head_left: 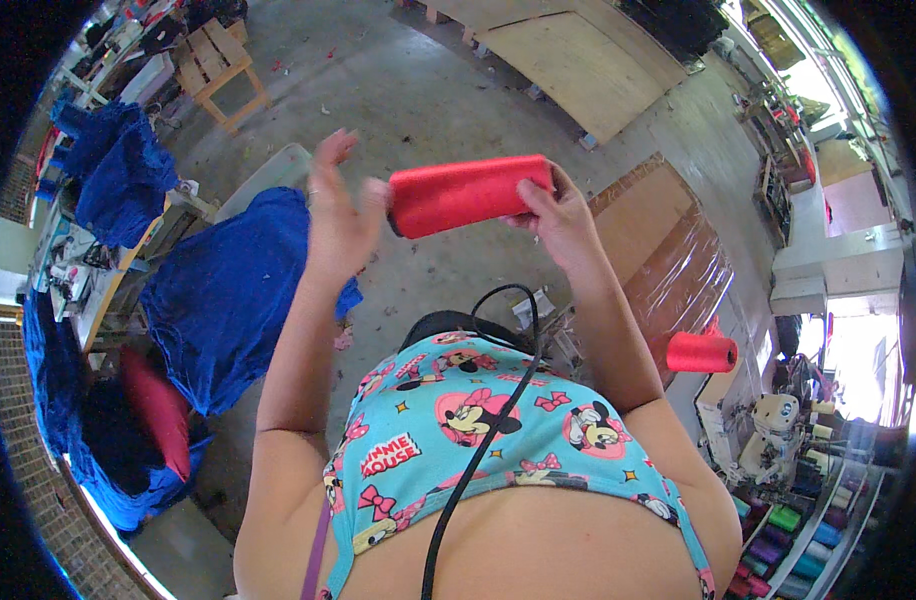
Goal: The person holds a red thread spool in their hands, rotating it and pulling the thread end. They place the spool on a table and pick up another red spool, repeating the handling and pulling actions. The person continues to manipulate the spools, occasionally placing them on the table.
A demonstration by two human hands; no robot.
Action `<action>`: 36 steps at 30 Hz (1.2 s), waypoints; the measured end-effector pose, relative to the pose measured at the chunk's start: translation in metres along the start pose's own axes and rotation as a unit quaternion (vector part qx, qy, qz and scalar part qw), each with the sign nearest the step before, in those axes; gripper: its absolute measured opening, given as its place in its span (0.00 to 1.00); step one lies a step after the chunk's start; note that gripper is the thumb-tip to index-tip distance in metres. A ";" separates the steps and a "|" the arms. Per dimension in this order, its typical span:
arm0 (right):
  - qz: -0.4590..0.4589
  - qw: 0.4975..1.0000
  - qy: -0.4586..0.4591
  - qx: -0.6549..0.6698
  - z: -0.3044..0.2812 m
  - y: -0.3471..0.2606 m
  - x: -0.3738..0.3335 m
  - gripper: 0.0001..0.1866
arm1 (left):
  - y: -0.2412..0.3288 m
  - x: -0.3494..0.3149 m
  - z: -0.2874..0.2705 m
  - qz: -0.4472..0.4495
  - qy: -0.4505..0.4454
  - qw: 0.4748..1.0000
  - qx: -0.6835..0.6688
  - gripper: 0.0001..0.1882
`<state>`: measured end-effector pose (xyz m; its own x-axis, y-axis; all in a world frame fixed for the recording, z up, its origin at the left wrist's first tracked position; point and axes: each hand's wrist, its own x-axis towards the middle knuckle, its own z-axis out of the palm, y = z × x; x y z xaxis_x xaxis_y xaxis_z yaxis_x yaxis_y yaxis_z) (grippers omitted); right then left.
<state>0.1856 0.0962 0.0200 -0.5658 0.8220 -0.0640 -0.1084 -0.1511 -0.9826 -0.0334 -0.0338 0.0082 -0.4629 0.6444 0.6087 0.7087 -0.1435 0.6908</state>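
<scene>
A large red thread spool (468,194) lies almost level in front of me, tilted slightly up at its right end. My right hand (560,215) is closed round that right end, with the thumb on the near side. Beside the spool's other end, my left hand (342,212) is open with its fingers apart and a little smeared by motion. Its thumb is close to the dark end of the spool; I cannot tell whether they touch. A second red thread spool (702,353) rests on its side to my right, by a plastic-wrapped brown board (668,270).
Blue cloth (228,290) is heaped on my left, near a worktable (118,285). Ahead stand a wooden stool (220,72) and a low plywood platform (588,65). At the lower right are a sewing machine (773,430) and a rack (813,520) of coloured threads. A black cable (478,450) crosses my front.
</scene>
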 end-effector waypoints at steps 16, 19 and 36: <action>0.049 0.997 -0.004 0.057 0.006 -0.005 -0.010 0.22 | 0.002 -0.032 0.007 -0.310 -0.097 0.867 -0.379 0.17; 0.055 0.998 0.007 0.030 0.012 -0.007 -0.009 0.23 | 0.001 -0.034 0.010 -0.310 -0.072 0.870 -0.376 0.18; -0.440 0.781 0.094 -0.433 0.019 0.008 -0.011 0.19 | -0.014 -0.040 0.015 -0.388 0.006 0.849 -0.359 0.17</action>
<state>0.1755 0.0757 0.0162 -0.4444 0.4761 0.7589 0.2522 0.8793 -0.4040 -0.0172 -0.0465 -0.0317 -0.6506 0.7468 -0.1377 -0.3169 -0.1022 0.9429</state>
